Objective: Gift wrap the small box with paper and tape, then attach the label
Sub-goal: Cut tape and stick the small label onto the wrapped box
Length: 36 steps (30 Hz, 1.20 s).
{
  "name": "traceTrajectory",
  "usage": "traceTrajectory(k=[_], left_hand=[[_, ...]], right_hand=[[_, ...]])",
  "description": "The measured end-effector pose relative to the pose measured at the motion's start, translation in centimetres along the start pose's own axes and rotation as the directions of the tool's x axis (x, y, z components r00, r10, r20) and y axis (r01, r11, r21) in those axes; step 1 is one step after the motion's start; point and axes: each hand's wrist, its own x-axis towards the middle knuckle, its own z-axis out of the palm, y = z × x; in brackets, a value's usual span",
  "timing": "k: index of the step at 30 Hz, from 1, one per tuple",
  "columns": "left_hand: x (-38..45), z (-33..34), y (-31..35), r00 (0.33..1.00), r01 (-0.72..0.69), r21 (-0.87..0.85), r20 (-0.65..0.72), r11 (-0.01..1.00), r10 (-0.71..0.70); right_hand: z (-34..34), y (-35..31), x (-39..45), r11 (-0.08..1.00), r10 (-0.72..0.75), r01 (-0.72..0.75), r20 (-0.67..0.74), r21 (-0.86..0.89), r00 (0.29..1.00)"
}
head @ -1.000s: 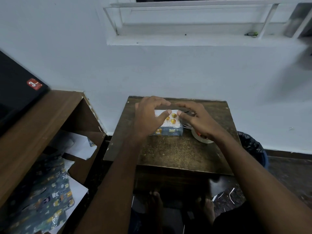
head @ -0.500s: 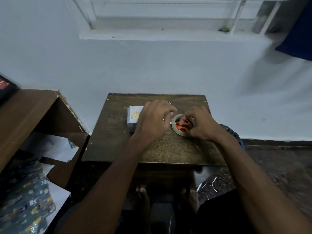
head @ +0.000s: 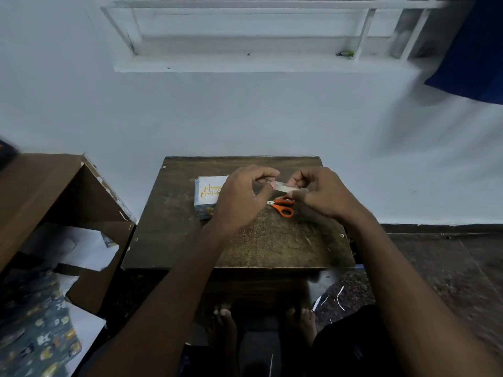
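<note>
The wrapped small box (head: 204, 210) lies on the dark wooden table (head: 245, 246), left of centre, with a white "Happy Birthday" label (head: 211, 189) on top. Above the table my left hand (head: 239, 198) pinches the free end of a pale tape strip (head: 283, 188). My right hand (head: 324, 195) grips the tape at its other end; the roll itself is hidden inside that hand. Orange-handled scissors (head: 283, 207) lie on the table just under the strip, partly covered by my right hand.
A brown wooden shelf unit (head: 40, 191) stands at the left with white paper (head: 81, 248) in it. Patterned wrapping paper (head: 35, 341) lies on the floor at lower left. The wall is right behind the table. Small paper scraps (head: 337, 297) lie on the floor.
My hands left the box and moved right to the tape roll. Both hands have now lifted, with a strip of tape pulled out between them. The view shifted right.
</note>
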Motion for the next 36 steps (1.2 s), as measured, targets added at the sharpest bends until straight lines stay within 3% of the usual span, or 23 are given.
traceTrajectory(k=[12, 16, 23, 36], left_hand=[[0.0, 0.3, 1.5, 0.998, 0.062, -0.105, -0.020, 0.993, -0.064], [-0.2, 0.4, 2.1, 0.992, 0.063, -0.147, -0.099, 0.987, -0.078], [-0.2, -0.1, 2.4, 0.966, 0.228, -0.441, -0.009, 0.868, -0.258], [0.1, -0.6, 2.7, 0.930, 0.275, -0.529, -0.066, 0.803, -0.363]], right_hand=[[-0.1, -0.8, -0.8, 0.975, -0.125, 0.130, -0.040, 0.179, 0.991], [-0.1, -0.9, -0.9, 0.969, -0.139, 0.141, -0.025, 0.202, 0.990], [-0.3, -0.9, -0.5, 0.940, -0.220, 0.212, 0.001, 0.266, 0.976], [0.4, -0.4, -0.4, 0.936, -0.188, 0.151, 0.090, 0.318, 0.978]])
